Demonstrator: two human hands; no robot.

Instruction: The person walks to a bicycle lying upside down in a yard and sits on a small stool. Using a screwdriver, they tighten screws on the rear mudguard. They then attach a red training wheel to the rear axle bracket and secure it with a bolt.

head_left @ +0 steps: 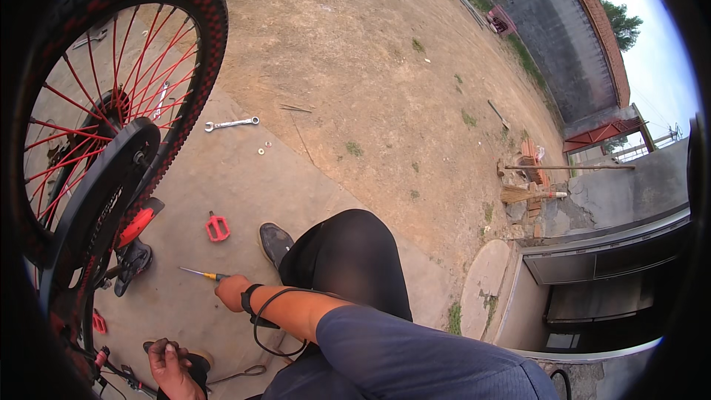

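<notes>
One yellow-handled screwdriver [208, 275]: gripped by right hand [232, 293], blade [191, 270] beyond fingers, presumably for reach.
Left hand [172, 372]: fingers curled, contents unclear.

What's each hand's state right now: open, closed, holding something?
Left hand: fingers curled; whether it grips anything small can't be told.
Right hand: closed, holding a yellow-and-black-handled screwdriver.

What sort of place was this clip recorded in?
Probably an outdoor yard beside a building: bare dirt ground with weed tufts, a long grey wall, and a straw broom.
</notes>
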